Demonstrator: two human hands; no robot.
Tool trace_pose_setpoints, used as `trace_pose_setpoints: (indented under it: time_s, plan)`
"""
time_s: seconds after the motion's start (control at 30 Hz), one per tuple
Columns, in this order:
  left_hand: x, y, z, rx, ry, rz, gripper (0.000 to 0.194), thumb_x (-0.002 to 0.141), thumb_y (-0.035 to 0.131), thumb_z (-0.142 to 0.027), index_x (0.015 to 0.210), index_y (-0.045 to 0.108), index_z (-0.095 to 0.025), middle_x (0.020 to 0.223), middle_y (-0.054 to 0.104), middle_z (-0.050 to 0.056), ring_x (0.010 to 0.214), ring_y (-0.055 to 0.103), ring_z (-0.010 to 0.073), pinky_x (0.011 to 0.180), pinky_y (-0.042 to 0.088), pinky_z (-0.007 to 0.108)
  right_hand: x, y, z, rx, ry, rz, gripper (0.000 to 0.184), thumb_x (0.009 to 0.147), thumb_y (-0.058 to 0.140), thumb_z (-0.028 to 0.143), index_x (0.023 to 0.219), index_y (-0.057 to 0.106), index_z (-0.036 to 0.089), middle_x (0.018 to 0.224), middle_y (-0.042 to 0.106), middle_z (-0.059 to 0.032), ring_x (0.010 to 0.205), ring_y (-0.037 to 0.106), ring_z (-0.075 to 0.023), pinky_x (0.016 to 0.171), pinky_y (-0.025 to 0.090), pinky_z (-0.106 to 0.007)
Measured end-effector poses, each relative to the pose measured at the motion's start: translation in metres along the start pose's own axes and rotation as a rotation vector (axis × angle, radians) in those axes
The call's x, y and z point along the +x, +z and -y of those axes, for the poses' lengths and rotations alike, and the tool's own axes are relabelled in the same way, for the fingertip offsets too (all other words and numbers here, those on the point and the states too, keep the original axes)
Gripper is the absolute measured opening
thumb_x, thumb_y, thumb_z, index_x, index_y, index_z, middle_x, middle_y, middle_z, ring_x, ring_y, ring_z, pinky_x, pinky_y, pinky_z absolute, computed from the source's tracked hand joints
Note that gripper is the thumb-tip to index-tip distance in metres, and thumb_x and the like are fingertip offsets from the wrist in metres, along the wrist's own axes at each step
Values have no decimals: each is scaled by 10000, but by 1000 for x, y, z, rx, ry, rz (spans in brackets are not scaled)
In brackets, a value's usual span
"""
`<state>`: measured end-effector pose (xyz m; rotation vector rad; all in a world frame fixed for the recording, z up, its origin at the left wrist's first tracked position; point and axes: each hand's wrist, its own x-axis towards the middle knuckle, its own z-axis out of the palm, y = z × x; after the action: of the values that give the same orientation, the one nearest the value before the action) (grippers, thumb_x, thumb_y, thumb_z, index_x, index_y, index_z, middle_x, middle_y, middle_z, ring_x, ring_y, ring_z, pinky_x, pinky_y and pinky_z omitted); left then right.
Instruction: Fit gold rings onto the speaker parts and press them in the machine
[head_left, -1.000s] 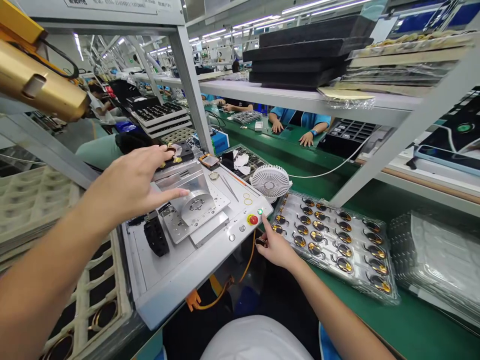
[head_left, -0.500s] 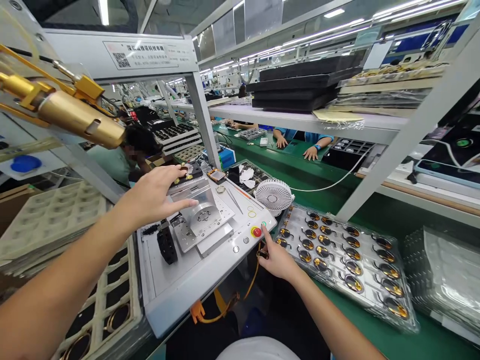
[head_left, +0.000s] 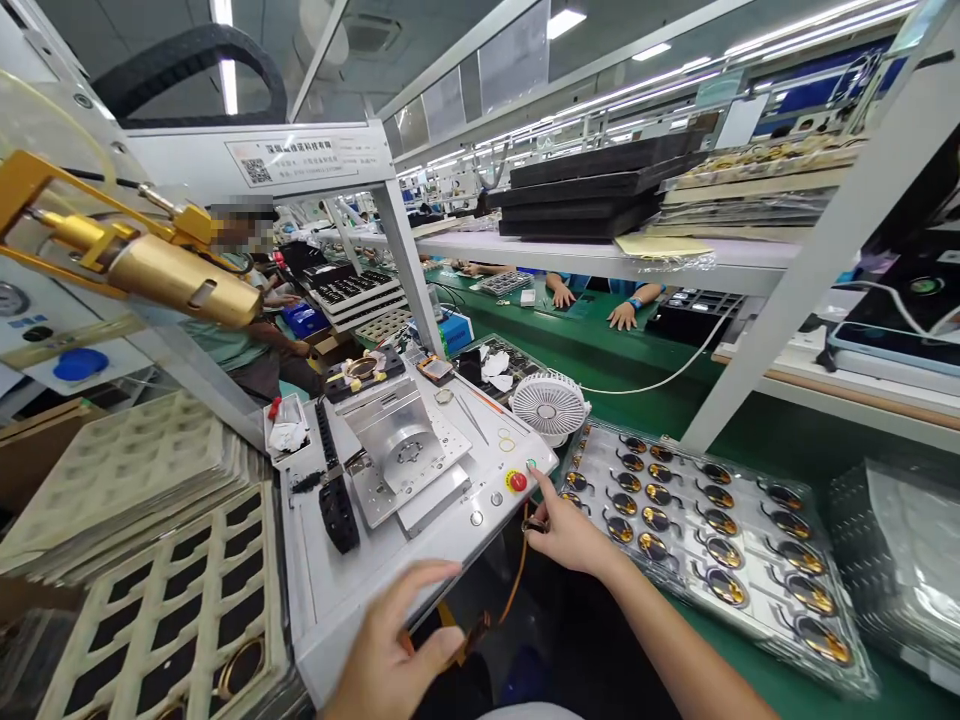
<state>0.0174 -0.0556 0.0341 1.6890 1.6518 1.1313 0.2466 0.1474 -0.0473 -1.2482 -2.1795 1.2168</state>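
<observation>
My right hand [head_left: 566, 530] reaches to the machine's front right corner, its index fingertip at the green button [head_left: 532, 464], beside the red emergency-stop button [head_left: 517, 481]. Its other fingers curl around a small dark round piece [head_left: 535, 524] with a shiny edge, mostly hidden. My left hand [head_left: 401, 645], slightly blurred, hangs by the machine's front edge with thumb and fingers apart and nothing between them. Behind it stands the silver metal block [head_left: 412, 445] on its plate. A gold-rimmed round part [head_left: 361, 370] sits on the black fixture [head_left: 330, 383] at the back.
A brass-coloured cylinder [head_left: 187, 280] juts in from upper left. Left lies a cream tray [head_left: 161, 580] with dark pockets. A white fan [head_left: 550, 405] and a clear tray [head_left: 757, 540] of round orange-and-black parts stand right. Tweezers [head_left: 472, 418] lie on the machine. A co-worker's hands [head_left: 622, 315] rest across the bench.
My left hand has moved from the black fixture down toward me, uncovering the round part there. My right hand stays at the green button. The view has shifted slightly.
</observation>
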Motion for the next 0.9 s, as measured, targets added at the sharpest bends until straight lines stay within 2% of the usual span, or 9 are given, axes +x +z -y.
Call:
trace_pose_setpoints:
  time_s: [0.1,0.2,0.27,0.4,0.57,0.67,0.73,0.8,0.9]
  plan:
    - [-14,75,34,-490,-314,-91,544,879,702,-599,1295,676,-250,1210,769,162,1105,746,307,1010,576,440,-30,4,8,205,-134,63,733,776,754,183,1459,488,210,995,679,-25,753,628,-174,716,502,-294]
    - [-16,115,43,-886,-369,-104,723,761,805,-638,1356,639,-261,1224,756,179,1086,747,326,983,568,462,-64,18,17,403,-337,101,819,713,935,356,1421,533,271,1079,702,-31,937,666,-225,887,520,-355]
    - [-14,122,40,-1020,-367,-90,742,672,899,-582,1302,685,-255,1217,756,178,1055,750,331,984,560,475,-79,29,20,433,-405,29,885,648,988,496,1398,562,300,1091,703,-38,1001,666,-253,928,508,-382]
    - [-6,117,35,-1116,-369,-40,664,584,974,-495,1168,769,-256,1171,773,152,984,755,305,941,578,456,-87,44,22,463,-447,-125,880,633,930,679,1345,598,280,1009,686,-51,921,664,-249,835,532,-374]
    - [-1,114,41,-1086,-435,-44,643,550,989,-486,1114,801,-243,1161,776,146,875,756,259,831,602,386,-86,45,21,372,-530,-152,865,663,921,668,1339,608,228,1051,686,-81,949,655,-247,846,545,-369]
    - [-3,112,43,-1009,-493,-102,569,605,974,-439,1107,808,-228,1142,776,145,839,756,237,765,598,345,-68,9,13,49,-454,-102,736,714,950,522,1316,649,226,1154,705,-88,1053,648,-257,955,524,-378]
    - [-5,110,42,-969,-527,-144,547,639,960,-413,1127,803,-220,1142,774,150,843,761,237,767,599,347,-44,-34,-1,-226,-161,-185,424,839,886,388,1199,714,245,1172,716,-57,1085,656,-232,988,514,-340]
    - [-9,109,40,-952,-527,-178,570,628,963,-411,1134,800,-207,1146,775,160,871,768,260,801,605,379,-17,-83,-20,-342,42,-297,168,1013,680,269,1137,728,166,1160,710,-124,1082,663,-258,974,523,-390]
    - [-14,113,40,-950,-483,-183,604,563,989,-437,1088,814,-194,1080,798,168,971,765,308,895,593,420,17,-144,-47,-474,238,-381,195,1067,585,250,1172,686,122,1178,679,-130,1085,663,-262,972,542,-462]
